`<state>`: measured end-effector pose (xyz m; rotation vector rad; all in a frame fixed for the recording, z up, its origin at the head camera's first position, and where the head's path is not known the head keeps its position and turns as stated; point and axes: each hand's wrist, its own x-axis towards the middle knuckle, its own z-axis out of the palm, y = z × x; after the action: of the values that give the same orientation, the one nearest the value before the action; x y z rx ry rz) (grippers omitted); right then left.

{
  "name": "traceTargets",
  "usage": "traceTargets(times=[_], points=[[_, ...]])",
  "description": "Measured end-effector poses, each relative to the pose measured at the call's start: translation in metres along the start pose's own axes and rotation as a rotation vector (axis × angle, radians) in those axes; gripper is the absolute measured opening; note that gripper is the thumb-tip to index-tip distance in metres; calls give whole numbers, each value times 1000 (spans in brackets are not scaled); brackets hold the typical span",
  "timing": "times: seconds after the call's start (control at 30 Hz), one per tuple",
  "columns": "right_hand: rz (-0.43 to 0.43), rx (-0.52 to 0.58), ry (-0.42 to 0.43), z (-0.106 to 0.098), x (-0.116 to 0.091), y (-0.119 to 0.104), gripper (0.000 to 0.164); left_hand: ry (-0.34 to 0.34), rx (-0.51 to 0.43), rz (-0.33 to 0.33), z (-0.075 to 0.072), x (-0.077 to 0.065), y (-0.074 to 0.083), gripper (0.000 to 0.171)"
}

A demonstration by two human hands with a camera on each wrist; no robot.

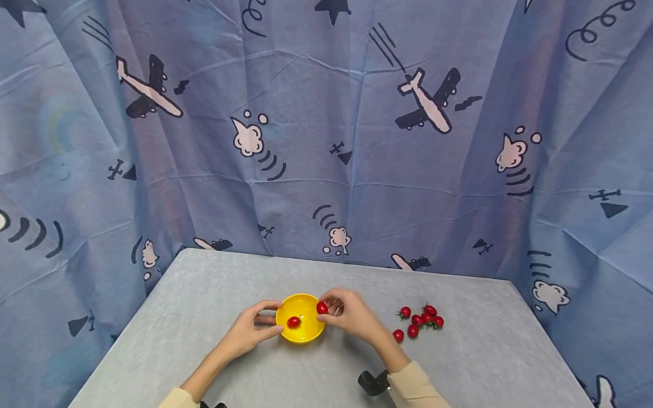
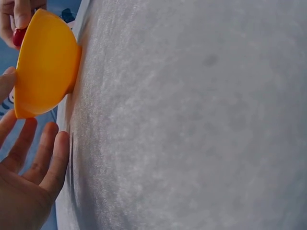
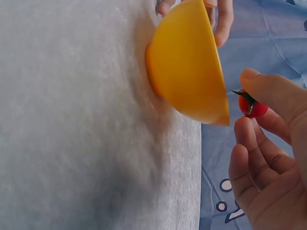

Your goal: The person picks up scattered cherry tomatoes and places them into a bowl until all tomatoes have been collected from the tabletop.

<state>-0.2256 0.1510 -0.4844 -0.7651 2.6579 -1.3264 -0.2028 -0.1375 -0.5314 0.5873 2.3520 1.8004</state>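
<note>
A red tomato (image 1: 322, 307) with a green stem end is at the right edge of a yellow bowl (image 1: 302, 339), just above its rim. The right hand (image 1: 353, 313) pinches it — thumb on one side, index finger on the other, the remaining fingers loosely bent below and apart from the bowl. A second tomato (image 1: 293, 322) lies inside the bowl, left of the middle. The left hand (image 1: 247, 333) holds the bowl at its left side, thumb on the near rim and fingers on the far side, the others spread beside it. The bowl stands upright on a pale grey desk (image 1: 245, 277). To the right of the right hand lies a loose group of tomatoes (image 1: 417, 320) with green stems, some touching. Both arms wear cream sleeves (image 1: 415, 385) — and behind the desk hangs a blue curtain (image 1: 316, 170) printed with aeroplanes, clouds and stars
</note>
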Motion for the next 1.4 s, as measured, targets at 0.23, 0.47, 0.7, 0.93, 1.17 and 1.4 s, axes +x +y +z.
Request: traceTargets(times=[0.23, 0.47, 0.7, 0.93, 1.17, 1.4], points=[[-20, -37, -29, 4, 2, -3, 26, -4, 2, -4, 0, 0, 2, 51], [-9, -36, -25, 2, 2, -1, 27, -8, -2, -5, -1, 0, 2, 50], [-29, -18, -35, 4, 2, 0, 30, -28, -24, -11, 0, -1, 2, 50], [-23, -2, -5, -3, -2, 1, 27, -21, -29, -7, -1, -1, 2, 51], [-14, -8, 53, -19, -17, 13, 17, -24, -20, -4, -1, 0, 1, 51], [26, -10, 94, -36, -36, 28, 11, -20, -23, -2, 0, 0, 1, 51]])
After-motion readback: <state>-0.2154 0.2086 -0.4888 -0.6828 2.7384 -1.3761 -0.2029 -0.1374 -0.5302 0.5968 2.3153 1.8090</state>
